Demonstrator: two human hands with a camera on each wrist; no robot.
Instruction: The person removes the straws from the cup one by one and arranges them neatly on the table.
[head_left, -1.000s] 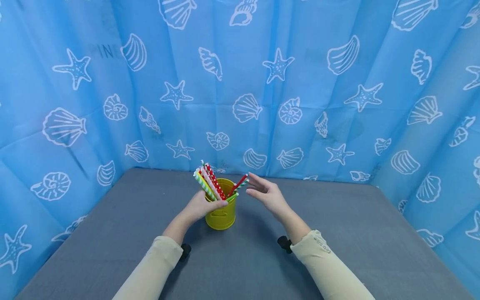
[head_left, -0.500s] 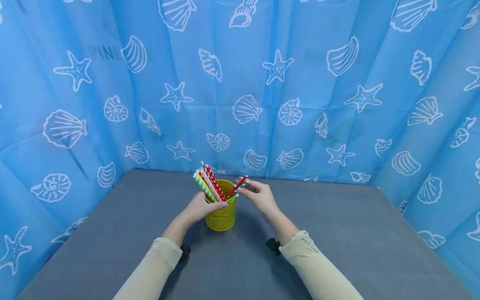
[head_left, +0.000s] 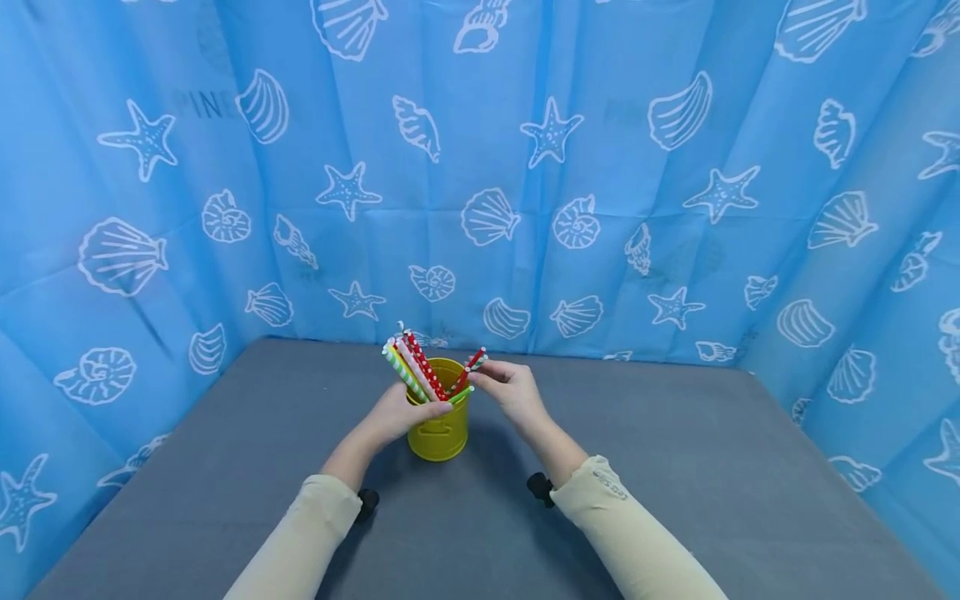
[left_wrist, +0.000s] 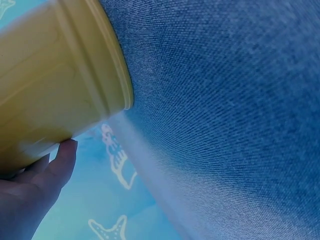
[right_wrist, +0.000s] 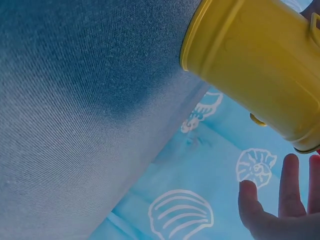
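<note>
A yellow metal bucket (head_left: 438, 435) stands upright on the grey cloth. My left hand (head_left: 395, 414) grips its left side, thumb across the front near the rim. In the left wrist view, fingertips (left_wrist: 66, 146) press the bucket wall (left_wrist: 55, 70). Several patterned paper straws (head_left: 417, 367), striped and dotted, lean left out of the bucket. At the right rim, my right hand (head_left: 515, 397) pinches red and green-striped straws (head_left: 474, 362) near their tops. A light green straw (head_left: 461, 395) lies low against the rim. In the right wrist view, the other fingers of my right hand (right_wrist: 280, 215) extend beside the bucket (right_wrist: 260, 65).
The table is covered in grey cloth (head_left: 675, 467). Behind it and on both sides hangs a blue curtain (head_left: 525, 275) with white shells and starfish. A small side loop (right_wrist: 258, 120) sticks out from the bucket wall.
My right hand has moved left to the straws at the right rim, and its fingers have closed on them. Those straw tops have shifted slightly left. My left hand keeps its hold on the bucket.
</note>
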